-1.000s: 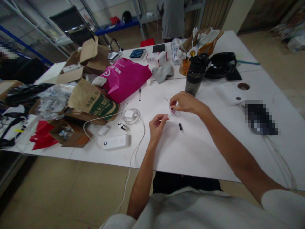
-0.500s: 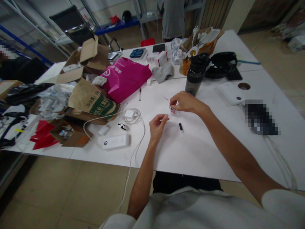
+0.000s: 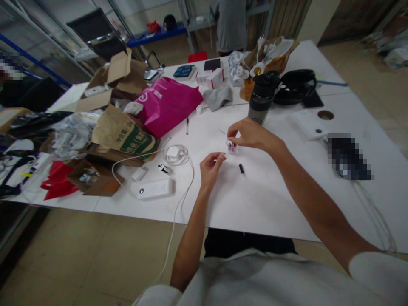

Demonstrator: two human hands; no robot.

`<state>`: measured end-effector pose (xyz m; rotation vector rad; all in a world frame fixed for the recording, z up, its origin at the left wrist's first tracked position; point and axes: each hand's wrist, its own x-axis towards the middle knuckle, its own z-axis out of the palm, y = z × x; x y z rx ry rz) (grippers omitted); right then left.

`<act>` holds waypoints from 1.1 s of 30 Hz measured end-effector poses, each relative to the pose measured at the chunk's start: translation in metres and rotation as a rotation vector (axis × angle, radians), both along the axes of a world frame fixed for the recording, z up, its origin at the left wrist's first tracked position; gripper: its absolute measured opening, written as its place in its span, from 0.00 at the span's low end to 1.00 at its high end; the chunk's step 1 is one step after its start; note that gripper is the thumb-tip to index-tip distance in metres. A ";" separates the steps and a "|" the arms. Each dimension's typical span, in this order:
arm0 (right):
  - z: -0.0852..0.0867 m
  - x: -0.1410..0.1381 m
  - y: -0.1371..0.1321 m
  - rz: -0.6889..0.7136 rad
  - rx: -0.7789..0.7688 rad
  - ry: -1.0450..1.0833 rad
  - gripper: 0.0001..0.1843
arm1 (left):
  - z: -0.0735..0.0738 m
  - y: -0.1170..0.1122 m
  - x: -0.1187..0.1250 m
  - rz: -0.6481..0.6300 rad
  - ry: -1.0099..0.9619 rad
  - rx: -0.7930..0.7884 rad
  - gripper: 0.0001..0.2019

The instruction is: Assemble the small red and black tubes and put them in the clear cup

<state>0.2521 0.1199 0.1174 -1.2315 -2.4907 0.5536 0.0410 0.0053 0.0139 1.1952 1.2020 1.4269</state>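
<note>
A small clear round container (image 3: 232, 147) with tiny red pieces inside stands on the white table. Over its rim bends my right hand (image 3: 250, 134), thumb and fingertips pinched together at the opening; whatever they hold is too small to make out. Just left of the container, my left hand (image 3: 210, 169) has thumb and forefinger closed on a tiny reddish piece (image 3: 225, 158). A short black stick-like tool (image 3: 241, 169) with a pale tip lies nearer to me, below the container. Behind it lies a thin small pin-like object (image 3: 222, 131).
Beyond my right hand stands a dark drinking bottle (image 3: 262, 100). To the left are a coiled white cable (image 3: 186, 155), a white power bank (image 3: 155, 189), a pink bag (image 3: 170, 104) and open cardboard boxes (image 3: 94, 187). A person in grey (image 3: 231, 25) stands behind the table.
My right hand's fingertips have shifted and dipped slightly at the container's opening, and more of the red pieces shows. My left hand has stayed in place.
</note>
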 end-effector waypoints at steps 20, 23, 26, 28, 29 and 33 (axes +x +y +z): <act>0.001 0.117 -0.069 -0.538 0.304 0.473 0.14 | -0.009 -0.001 0.004 -0.084 0.159 0.065 0.23; -0.035 0.143 -0.083 -0.601 0.262 0.458 0.13 | -0.012 -0.005 0.005 -0.143 0.381 0.189 0.22; -0.069 0.159 -0.095 -0.586 0.133 0.368 0.14 | -0.016 -0.007 0.007 -0.247 0.612 0.293 0.25; -0.087 0.164 -0.099 -0.546 0.061 0.329 0.15 | -0.018 -0.008 0.008 -0.306 0.745 0.314 0.27; -0.095 0.165 -0.100 -0.524 0.034 0.314 0.16 | -0.018 -0.009 0.008 -0.321 0.801 0.314 0.29; -0.111 0.166 -0.098 -0.461 -0.019 0.292 0.13 | -0.018 -0.011 0.009 -0.335 0.926 0.307 0.34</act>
